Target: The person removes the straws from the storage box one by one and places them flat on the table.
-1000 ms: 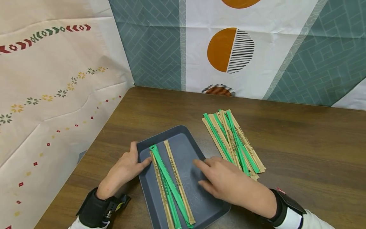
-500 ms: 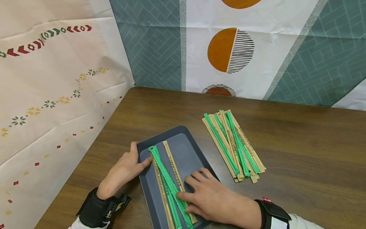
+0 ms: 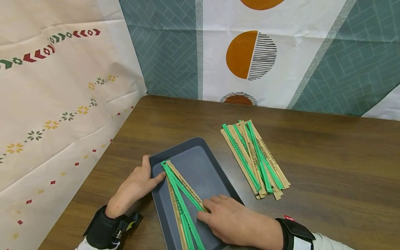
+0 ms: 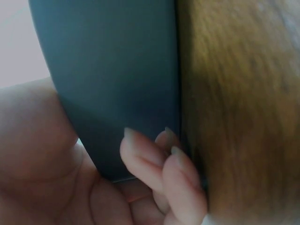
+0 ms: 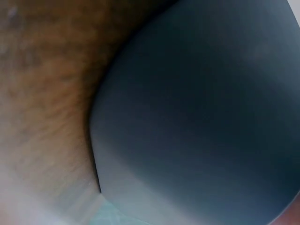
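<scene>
A dark grey rectangular tray (image 3: 197, 158) lies on the table with several long, flat green and tan paper packets printed with lettering. My left hand (image 3: 139, 182) grips its left rim, thumb over the edge; the left wrist view shows curled fingers (image 4: 183, 185) against the tray's outer wall (image 4: 112, 65). Inside the tray, my right hand (image 3: 229, 222) pinches the lower part of a tan packet (image 3: 184, 180) and a green packet (image 3: 187, 191) beside it; its fingertips are partly hidden. More packets slant left of these, including another tan one (image 3: 176, 215). The right wrist view shows the tray's side (image 5: 187, 117).
A fanned pile of several green and tan packets (image 3: 254, 158) lies on the brown wooden table (image 3: 337, 166), right of the tray. Patterned cloths hang behind the table (image 3: 175, 52) and along its left side (image 3: 68, 139).
My right hand moved from the tray's right side down and left onto the packets, and its fingers closed. The tan packet's upper end swung left against the green ones. My left hand stayed put.
</scene>
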Motion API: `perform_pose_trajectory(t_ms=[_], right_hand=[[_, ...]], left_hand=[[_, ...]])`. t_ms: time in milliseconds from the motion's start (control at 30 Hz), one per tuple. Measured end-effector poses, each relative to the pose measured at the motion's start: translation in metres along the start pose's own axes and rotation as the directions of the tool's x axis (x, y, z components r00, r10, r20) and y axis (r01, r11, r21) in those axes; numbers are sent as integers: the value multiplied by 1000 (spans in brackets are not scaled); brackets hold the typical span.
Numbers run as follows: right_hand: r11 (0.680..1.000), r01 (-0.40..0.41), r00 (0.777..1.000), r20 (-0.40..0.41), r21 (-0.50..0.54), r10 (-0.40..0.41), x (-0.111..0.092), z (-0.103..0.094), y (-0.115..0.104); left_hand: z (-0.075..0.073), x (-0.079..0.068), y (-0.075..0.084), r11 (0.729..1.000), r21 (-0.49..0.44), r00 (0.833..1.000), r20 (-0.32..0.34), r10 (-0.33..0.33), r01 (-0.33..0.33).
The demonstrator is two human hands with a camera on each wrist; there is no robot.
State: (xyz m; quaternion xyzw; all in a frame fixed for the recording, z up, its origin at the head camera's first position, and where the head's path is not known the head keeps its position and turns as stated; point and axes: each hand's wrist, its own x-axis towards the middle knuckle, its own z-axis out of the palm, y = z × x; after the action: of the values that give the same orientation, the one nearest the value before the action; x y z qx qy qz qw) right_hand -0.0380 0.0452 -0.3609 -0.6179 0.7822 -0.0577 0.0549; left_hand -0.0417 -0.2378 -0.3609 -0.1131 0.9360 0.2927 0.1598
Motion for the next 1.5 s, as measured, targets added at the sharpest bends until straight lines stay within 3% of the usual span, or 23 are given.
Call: perform_pose_trajectory(t_ms=[133,233,300,400,533,667,800,967,1067,1300,1500], right_hand=[[991,-132,991,39,36,131,3,0,-1],[980,-193,981,23,56,192,3,-1,-2],[977,-198,980,-19,83,200,3,0,-1],[976,-166,971,-152,141,187,2,0,0],[970,-125,925,-328,210,190,2,-3,5],[968,-128,869,-447,215,214,1,-11,13],[962,-216,818,-509,165,270,-5,-26,31],[907,-400,763,-501,129,408,-23,-48,56],[882,-459,741,-501,107,446,-31,-56,64],[861,-502,737,-478,86,478,-32,-61,67],[801,-589,711,-403,108,577,-36,-62,72]], left_hand=[[0,-1,0,1000,3,1000,-3,7,-7],[0,-1,0,1000,10,1000,-9,13,-13],[0,0,0,1000,14,1000,-10,14,-14],[0,0,-1,1000,15,1000,-7,12,-12],[-1,0,-1,1000,15,1000,-2,6,-6],[-1,0,-1,1000,16,1000,-11,4,-4],[0,0,-1,1000,16,1000,-15,4,-4],[1,0,0,1000,14,1000,-9,5,-5],[1,-1,-1,1000,15,1000,-7,6,-6],[-1,0,-1,1000,13,1000,-14,9,-9],[0,0,0,1000,17,1000,-3,-2,2]])
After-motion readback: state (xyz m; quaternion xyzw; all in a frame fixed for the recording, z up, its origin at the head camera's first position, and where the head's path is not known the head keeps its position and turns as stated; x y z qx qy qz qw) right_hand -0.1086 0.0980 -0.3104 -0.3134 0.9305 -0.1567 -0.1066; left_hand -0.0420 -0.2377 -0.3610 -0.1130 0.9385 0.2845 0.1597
